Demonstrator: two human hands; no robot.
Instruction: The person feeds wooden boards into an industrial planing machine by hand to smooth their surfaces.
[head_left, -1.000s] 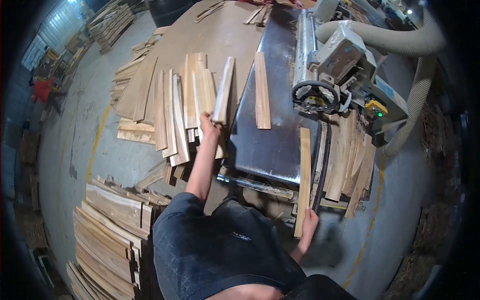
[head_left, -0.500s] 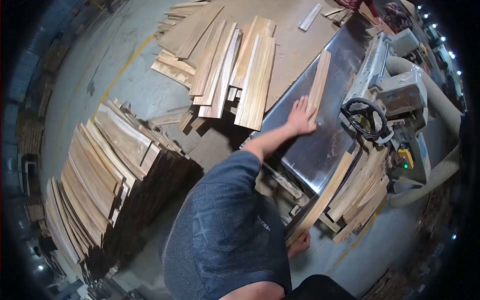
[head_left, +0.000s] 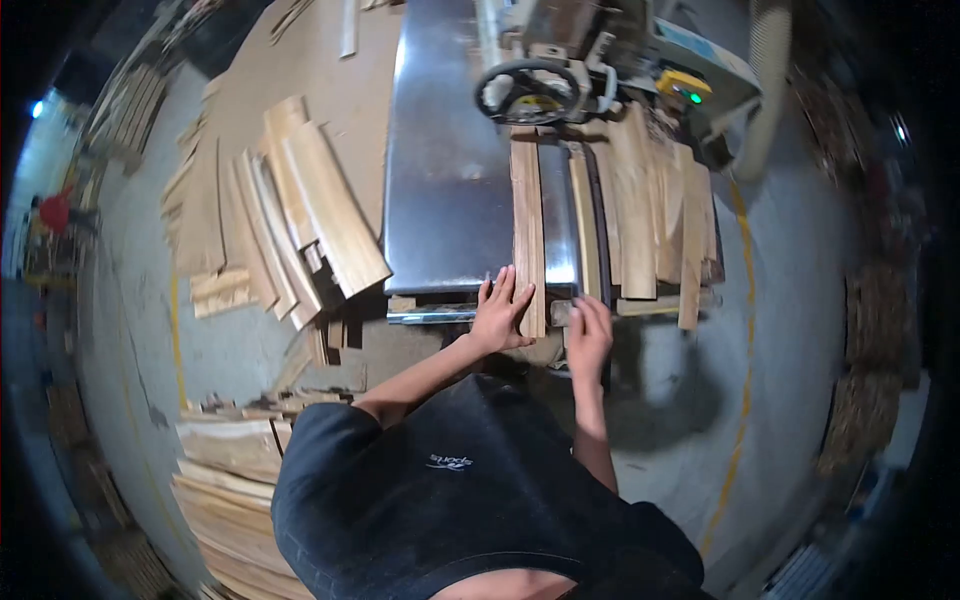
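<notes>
A narrow wooden strip (head_left: 528,230) lies lengthwise on the shiny metal machine table (head_left: 450,190), its far end under the machine near the handwheel (head_left: 527,92). My left hand (head_left: 498,315) rests against the strip's left side near its close end, fingers spread and thumb by the end. To the right of the strip my right hand (head_left: 590,335) is raised with fingers stretched and slightly bent, somewhat blurred, and nothing shows in it. Just beyond its fingertips ends a long pale wooden edge (head_left: 583,220) beside a dark bar.
Several loose boards (head_left: 340,210) lie on a brown sheet (head_left: 355,100) to the left. More boards (head_left: 635,200) stand right of the table. A board stack (head_left: 230,500) sits at lower left. A yellow box with a green light (head_left: 684,86) and a grey hose (head_left: 765,100) are at upper right.
My view has turned towards the machine. The wooden strip now sits beside the long pale edge, its far end at the machine. My right hand has come away from the long edge's near end.
</notes>
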